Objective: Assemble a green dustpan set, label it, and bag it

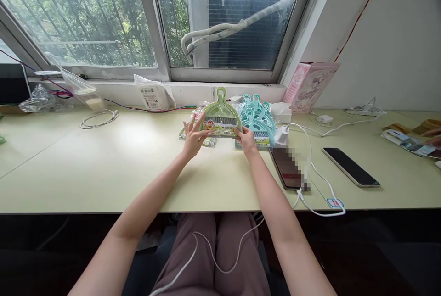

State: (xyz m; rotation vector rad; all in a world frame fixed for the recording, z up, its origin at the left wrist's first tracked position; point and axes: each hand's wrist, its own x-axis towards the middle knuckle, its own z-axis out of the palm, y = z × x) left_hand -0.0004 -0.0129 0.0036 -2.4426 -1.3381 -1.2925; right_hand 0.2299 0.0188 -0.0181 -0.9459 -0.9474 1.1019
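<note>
Between my two hands a green mini dustpan and brush set (221,108) stands upright in clear wrapping, its handle pointing up and a printed label across its lower part. My left hand (195,136) grips its lower left edge, thumb on the label side and some fingers spread. At the lower right corner, my right hand (247,140) pinches the same set. Just behind it on the right lies a pile of teal dustpan sets (258,119), also wrapped. More green wrapped packaging (209,142) lies on the table behind my left hand, partly hidden.
On the right of the table (113,172) are a charging phone (289,170), a second phone (350,166) and a white cable. A pink box (310,87) stands by the wall. A tissue pack (153,95) and a bagged cup (93,98) sit under the window. Another person's hand (434,136) shows far right.
</note>
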